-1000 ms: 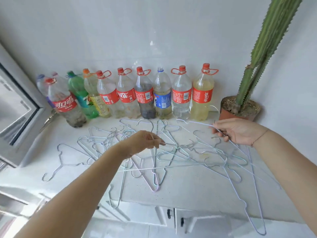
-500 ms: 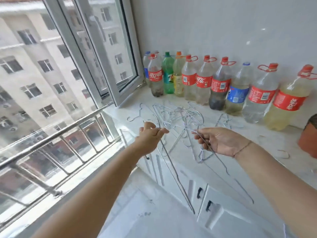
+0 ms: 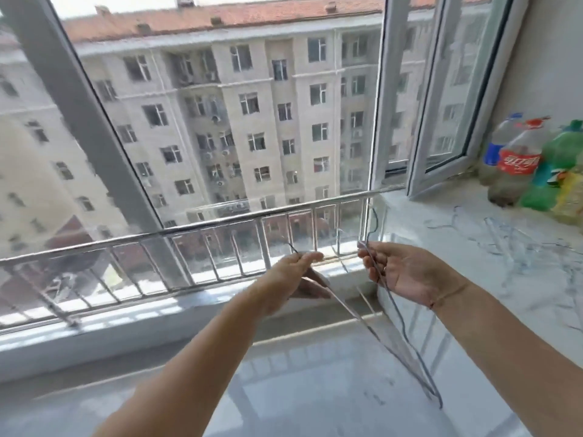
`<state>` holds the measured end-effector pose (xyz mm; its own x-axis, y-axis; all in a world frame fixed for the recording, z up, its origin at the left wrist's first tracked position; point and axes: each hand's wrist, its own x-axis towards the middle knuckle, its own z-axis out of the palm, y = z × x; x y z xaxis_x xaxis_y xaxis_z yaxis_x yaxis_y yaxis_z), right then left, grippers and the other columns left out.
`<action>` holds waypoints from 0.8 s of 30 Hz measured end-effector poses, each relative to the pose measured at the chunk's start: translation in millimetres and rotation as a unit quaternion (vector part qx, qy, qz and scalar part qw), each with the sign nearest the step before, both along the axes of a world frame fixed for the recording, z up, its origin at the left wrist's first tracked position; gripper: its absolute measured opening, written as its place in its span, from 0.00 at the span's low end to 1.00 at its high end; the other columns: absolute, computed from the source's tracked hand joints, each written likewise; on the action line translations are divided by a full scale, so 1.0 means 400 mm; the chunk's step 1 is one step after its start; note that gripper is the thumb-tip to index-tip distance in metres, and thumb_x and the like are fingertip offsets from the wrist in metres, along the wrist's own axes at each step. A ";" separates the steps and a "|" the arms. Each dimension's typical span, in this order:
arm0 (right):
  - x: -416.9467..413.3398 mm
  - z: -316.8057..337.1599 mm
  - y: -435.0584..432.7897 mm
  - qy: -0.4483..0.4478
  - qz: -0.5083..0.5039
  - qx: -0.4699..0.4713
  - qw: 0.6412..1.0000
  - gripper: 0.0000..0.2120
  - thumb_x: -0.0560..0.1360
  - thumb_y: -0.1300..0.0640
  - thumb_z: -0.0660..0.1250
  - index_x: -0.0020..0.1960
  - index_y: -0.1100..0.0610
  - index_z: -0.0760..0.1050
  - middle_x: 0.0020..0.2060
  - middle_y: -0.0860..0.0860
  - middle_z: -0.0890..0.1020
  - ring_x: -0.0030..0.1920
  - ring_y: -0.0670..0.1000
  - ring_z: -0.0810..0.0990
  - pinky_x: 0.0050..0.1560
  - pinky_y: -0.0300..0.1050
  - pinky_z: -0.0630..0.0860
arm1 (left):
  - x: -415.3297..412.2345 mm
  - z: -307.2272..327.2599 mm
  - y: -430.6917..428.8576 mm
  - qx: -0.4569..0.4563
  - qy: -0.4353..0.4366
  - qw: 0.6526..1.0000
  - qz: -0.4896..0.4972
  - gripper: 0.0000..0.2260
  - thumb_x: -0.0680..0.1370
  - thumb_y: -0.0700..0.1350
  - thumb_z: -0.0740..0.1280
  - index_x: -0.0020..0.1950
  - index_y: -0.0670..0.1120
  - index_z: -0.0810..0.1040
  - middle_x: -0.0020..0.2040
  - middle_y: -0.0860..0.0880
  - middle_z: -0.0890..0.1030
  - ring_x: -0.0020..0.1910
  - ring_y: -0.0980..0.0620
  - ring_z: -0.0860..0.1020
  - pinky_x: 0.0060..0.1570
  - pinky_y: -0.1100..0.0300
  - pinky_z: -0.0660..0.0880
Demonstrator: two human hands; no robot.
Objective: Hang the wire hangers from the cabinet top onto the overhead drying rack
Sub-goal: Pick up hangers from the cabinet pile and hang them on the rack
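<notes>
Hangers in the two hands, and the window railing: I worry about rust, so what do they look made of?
The thin pale wire hangers, held by the left hand and right hand, look like bent metal wire, perhaps light-coated: very slim yet keeping shape. The silver window railing looks like polished stainless steel tube: bright, mirror-like highlights. Blur leaves coatings uncertain.

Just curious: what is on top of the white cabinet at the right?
A tangle of wire hangers lies on the cabinet top, with plastic bottles standing behind it. The bottles cover what is behind them, and the picture's edge cuts off the rest.
</notes>
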<state>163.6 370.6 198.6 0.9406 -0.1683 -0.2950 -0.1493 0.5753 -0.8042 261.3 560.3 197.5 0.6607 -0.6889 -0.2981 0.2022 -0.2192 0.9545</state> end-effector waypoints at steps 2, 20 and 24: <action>0.071 0.016 0.140 -0.005 0.029 0.023 0.999 0.06 0.74 0.62 0.61 0.48 0.62 0.75 0.36 0.53 0.80 0.33 0.46 0.77 0.33 0.35 0.76 | 0.033 0.010 0.133 -0.034 0.007 0.998 0.054 0.10 0.82 0.41 0.56 0.62 0.43 0.70 0.36 0.43 0.79 0.28 0.50 0.81 0.35 0.59 0.80; 0.497 0.251 1.197 -0.102 0.267 0.107 0.952 0.20 0.56 0.66 0.76 0.45 0.67 0.75 0.37 0.57 0.80 0.33 0.50 0.81 0.34 0.40 0.81 | 0.235 0.230 1.174 -0.060 0.010 0.921 0.384 0.07 0.79 0.36 0.61 0.49 0.37 0.78 0.48 0.42 0.83 0.33 0.55 0.74 0.31 0.65 0.71; 0.578 0.334 1.318 -0.134 0.304 0.104 0.937 0.11 0.69 0.67 0.63 0.51 0.66 0.72 0.39 0.58 0.78 0.38 0.51 0.77 0.35 0.39 0.80 | 0.302 0.295 1.311 -0.096 -0.006 0.897 0.432 0.06 0.79 0.37 0.61 0.47 0.38 0.77 0.46 0.42 0.82 0.30 0.55 0.73 0.26 0.65 0.69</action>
<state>394.8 897.8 332.1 0.8890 0.4579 -0.0015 -0.3094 0.5982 -0.7392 382.2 1084.6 315.7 0.9752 0.0430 -0.2172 0.2060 0.1828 0.9613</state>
